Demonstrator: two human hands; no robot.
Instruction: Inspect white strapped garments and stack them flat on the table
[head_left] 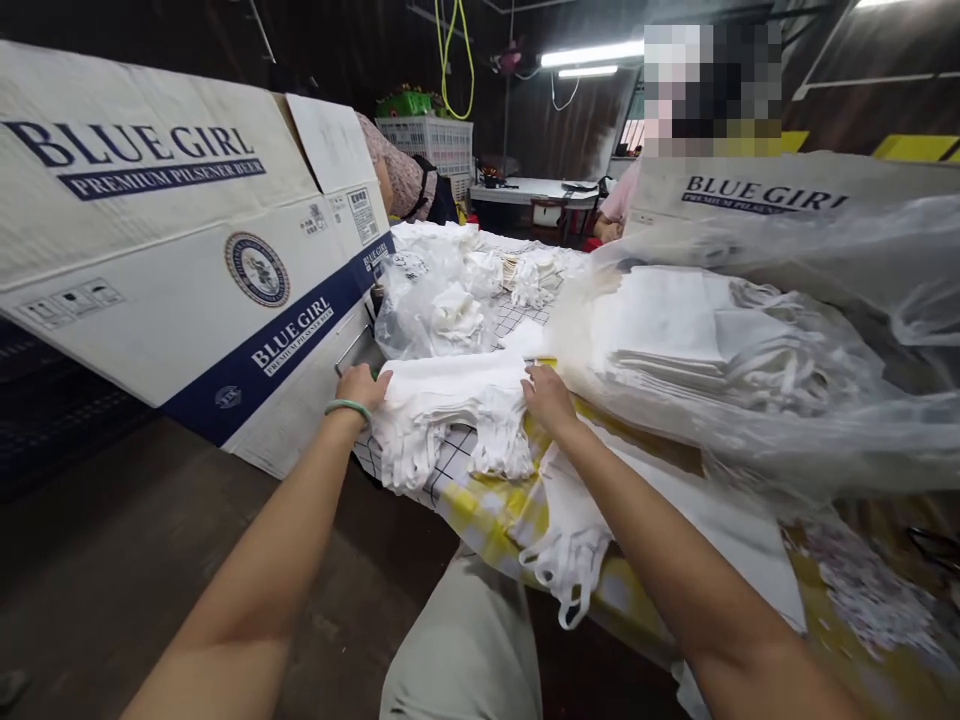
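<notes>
A stack of white cloth bags (450, 378) lies at the table's near edge, its strap loops bunched toward me. My left hand (362, 388), with a green bangle at the wrist, is closed on the stack's left end. At the right end my right hand (549, 396) grips it too, fingers bent over the edge. The fingertips under the cloth are partly hidden. Just right of my right forearm, another white bag (574, 500) hangs its loops over the table edge. A larger pile of white bags (667, 320) sits inside clear plastic to the right.
Large Blue Girl cartons stand at the left (255, 240) and back right (750, 190). Behind the stack lie a clear plastic bag (405, 310) and more white bags (536, 272). Paper scraps (877, 590) are at lower right. Two people are partly visible across the table.
</notes>
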